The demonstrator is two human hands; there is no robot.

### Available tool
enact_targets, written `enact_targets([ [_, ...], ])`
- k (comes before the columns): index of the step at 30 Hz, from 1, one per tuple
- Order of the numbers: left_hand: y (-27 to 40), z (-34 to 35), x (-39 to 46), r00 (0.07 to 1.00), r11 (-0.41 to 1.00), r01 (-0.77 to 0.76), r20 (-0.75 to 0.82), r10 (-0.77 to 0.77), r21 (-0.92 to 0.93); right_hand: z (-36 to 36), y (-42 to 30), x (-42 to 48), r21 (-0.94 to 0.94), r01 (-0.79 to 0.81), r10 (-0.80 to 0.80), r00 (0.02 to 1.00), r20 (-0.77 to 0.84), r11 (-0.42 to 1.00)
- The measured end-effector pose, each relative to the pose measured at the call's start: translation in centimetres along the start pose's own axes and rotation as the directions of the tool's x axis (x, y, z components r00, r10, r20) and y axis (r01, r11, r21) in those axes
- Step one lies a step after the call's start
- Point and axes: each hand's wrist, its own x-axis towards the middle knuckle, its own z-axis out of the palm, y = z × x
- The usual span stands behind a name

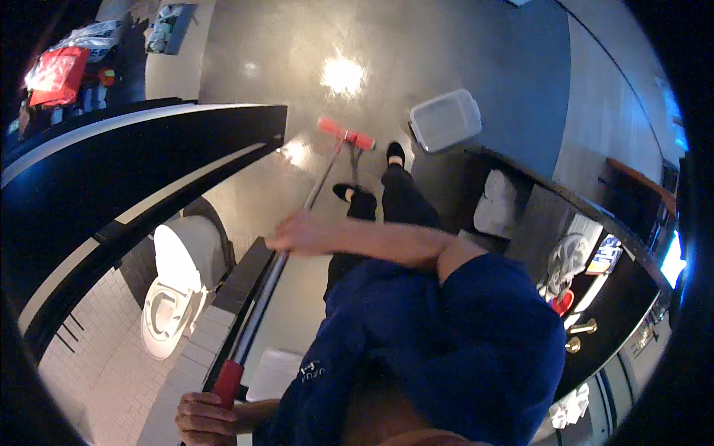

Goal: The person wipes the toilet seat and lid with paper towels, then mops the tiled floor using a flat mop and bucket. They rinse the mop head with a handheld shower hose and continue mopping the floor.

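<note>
A floor mop with a long metal pole (268, 287) runs diagonally from the lower left to the floor ahead. My left hand (206, 418) wraps around the red grip (228, 382) at its near end. Farther down the pole, my right hand (298, 233) holds it, that forearm crossing in front of my body. The red mop head (346, 134) rests on the shiny floor (268, 184), just ahead of my feet in black shoes (395, 151).
A translucent plastic bin (446, 120) sits on the floor ahead, right of my feet. On the left are a dark door-like panel (139, 150) and a toilet (167, 312) with its lid raised. A dark cabinet or counter (608, 334) curves along my right.
</note>
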Motion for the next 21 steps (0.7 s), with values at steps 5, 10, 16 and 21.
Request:
enact_targets([
  [5, -10.1, 8.9, -0.5, 0.901, 0.953, 0.276, -0.380, -0.211, 0.126, -11.5, 10.2, -6.5, -0.287, -0.236, 0.196, 0.967, -0.162, 0.928],
  [10, -27.6, 18.3, -2.8, 0.828, 0.824, 0.559, -0.114, -0.549, 0.092, -20.1, 23.0, -16.4, -0.633, -0.583, 0.534, 0.791, -0.298, 0.510],
  [16, -21.8, 9.8, -6.3, 0.848, 0.809, 0.527, -0.098, -0.521, 0.259, -9.2, 21.4, -12.8, -0.566, -0.604, 0.473, 0.795, -0.380, 0.561],
  [21, -7.6, -2.6, -7.2, 0.806, 0.656, 0.575, -0.202, -0.556, 0.489, 5.4, 9.3, -2.6, -0.331, -0.511, 0.265, 0.779, -0.568, 0.793],
])
